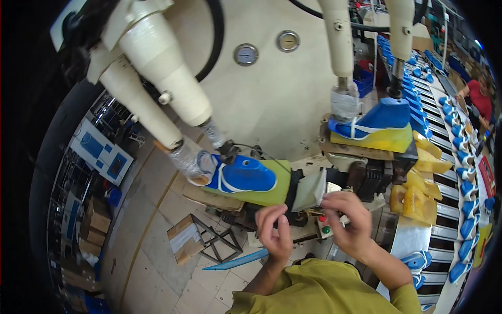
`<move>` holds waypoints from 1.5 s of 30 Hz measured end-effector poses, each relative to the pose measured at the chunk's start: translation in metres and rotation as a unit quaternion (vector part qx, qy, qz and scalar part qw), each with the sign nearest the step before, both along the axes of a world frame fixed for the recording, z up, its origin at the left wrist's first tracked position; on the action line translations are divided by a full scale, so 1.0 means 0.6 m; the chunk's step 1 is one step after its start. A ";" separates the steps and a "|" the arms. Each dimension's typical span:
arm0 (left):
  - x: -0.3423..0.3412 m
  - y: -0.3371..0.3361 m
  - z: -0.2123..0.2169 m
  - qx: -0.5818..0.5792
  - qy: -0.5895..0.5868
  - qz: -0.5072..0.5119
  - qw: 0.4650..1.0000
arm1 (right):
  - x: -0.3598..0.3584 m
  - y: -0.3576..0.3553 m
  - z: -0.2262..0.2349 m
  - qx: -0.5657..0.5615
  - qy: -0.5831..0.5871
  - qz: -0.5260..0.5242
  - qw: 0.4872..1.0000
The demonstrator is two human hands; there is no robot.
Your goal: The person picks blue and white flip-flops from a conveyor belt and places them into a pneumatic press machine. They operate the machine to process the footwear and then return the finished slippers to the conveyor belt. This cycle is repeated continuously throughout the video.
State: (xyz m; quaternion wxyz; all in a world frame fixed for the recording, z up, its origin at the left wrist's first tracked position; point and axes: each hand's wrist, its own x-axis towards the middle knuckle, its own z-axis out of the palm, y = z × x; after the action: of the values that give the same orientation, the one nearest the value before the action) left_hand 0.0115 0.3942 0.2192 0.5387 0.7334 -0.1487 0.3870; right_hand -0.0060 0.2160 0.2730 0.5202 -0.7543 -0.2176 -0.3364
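My left hand (274, 233) is raised in front of the machine, fingers curled and thumb against them. What it pinches, if anything, is too small to make out. To its right, my right hand (349, 220) is closed too, fingertips by the edge of a pale grey flap (311, 192); whether it touches the flap I cannot tell. Left of the flap a blue shoe upper (246, 174) with white trim lies on a yellow-green pad (282, 180) under a padded press arm (162, 68). Another blue shoe upper (384, 116) rests on a yellow pad (371, 140) at the right station.
Red and green buttons (325, 229) sit below my right hand. Yellow moulded blocks (415, 196) lie beside a roller conveyor (444, 191) lined with blue shoes (465, 204). A co-worker (478, 99) in red is at the far right. A metal frame (222, 240) stands on the floor.
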 end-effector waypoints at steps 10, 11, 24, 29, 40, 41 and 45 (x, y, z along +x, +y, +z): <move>0.058 0.069 -0.049 0.090 -0.001 0.069 0.994 | 0.194 0.211 -0.036 -0.020 0.041 -0.071 0.996; 0.057 0.069 -0.048 0.076 -0.003 0.059 0.995 | 0.197 0.210 -0.036 -0.023 0.033 -0.063 0.997; 0.062 0.071 -0.078 0.001 -0.003 0.026 1.000 | 0.171 0.235 0.004 -0.160 -0.048 -0.094 0.981; 0.054 0.070 -0.074 -0.043 0.009 -0.011 0.999 | 0.168 0.240 0.000 -0.160 -0.059 -0.112 0.979; 0.045 0.090 -0.084 -0.093 0.061 -0.079 0.991 | 0.160 0.285 0.094 -0.164 -0.154 -0.045 0.973; 0.036 0.078 -0.080 -0.191 0.111 -0.117 0.968 | 0.149 0.288 0.116 -0.161 -0.154 -0.043 0.974; -0.006 0.107 0.030 -0.673 0.221 -0.283 0.646 | 0.085 0.266 0.160 -0.161 -0.154 -0.022 0.975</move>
State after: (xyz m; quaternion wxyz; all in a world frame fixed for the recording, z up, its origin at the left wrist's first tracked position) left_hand 0.0078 0.4582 0.2374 0.9844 0.1548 0.0756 0.0357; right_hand 0.0453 0.3754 0.3693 0.3446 -0.7716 -0.3299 -0.4207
